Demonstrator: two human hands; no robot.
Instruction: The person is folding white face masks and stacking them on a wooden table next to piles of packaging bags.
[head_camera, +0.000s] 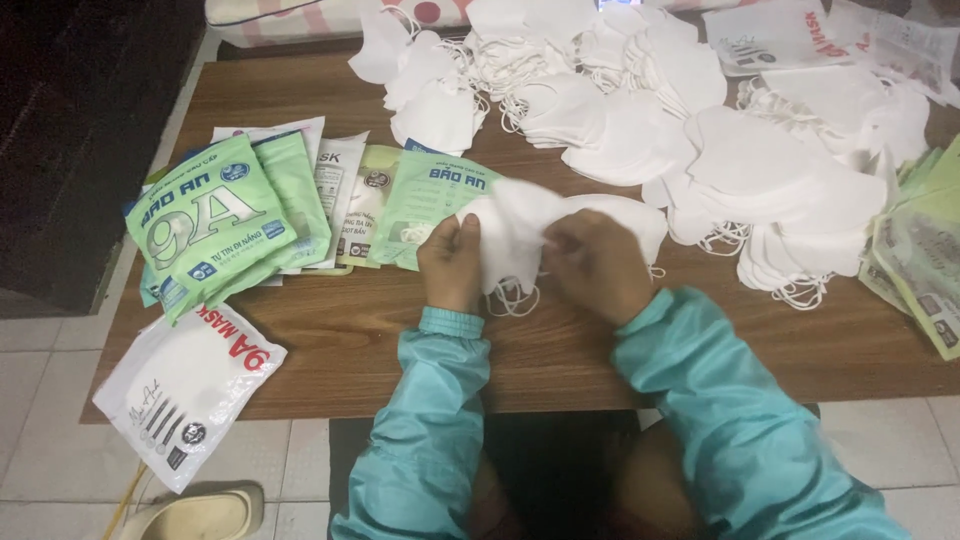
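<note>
Both hands pinch one white fabric face mask at bench centre: left hand and right hand fingers clamped on its edges, spreading it flat. Green packets wait at 9 o'clock, loose mask pile at 1.

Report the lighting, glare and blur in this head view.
Head view: even indoor light, soft shadows; motion blur smears the white fabric face mask between the left hand and right hand; mild sheen on the green plastic mask packets; far white mask pile nearly overexposed.
</note>
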